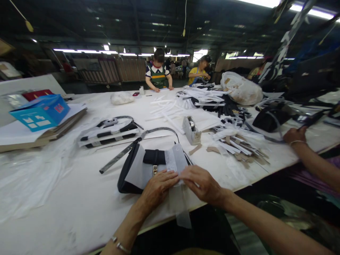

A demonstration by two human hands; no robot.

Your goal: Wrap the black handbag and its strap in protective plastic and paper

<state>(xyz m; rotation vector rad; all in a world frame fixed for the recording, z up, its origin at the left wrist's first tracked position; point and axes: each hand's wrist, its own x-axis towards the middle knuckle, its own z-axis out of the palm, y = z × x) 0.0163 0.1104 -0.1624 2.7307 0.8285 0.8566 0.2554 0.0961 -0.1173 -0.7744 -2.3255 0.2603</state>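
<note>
A black handbag [123, 177] with a gold-coloured clasp [154, 170] lies on the table in front of me, its front partly covered by white tissue paper [135, 168]. My left hand [159, 186] rests flat on the bag's lower front, fingers stretched out beside the clasp. At the bag's right side, the fingers of my right hand [202, 182] are pinched together near the left fingertips. They close on a translucent strip [182, 209] that hangs over the table's front edge; the exact grip is partly hidden. Behind the bag lies its dark strap [117, 158].
A second wrapped bag [111, 132] lies at the left, near a blue box [39, 111] on stacked boards. To the right are a tape dispenser [191, 130], paper scraps [239, 145] and heaped white strips [204, 95]. A co-worker's hand [295, 136] is at far right; other people work behind.
</note>
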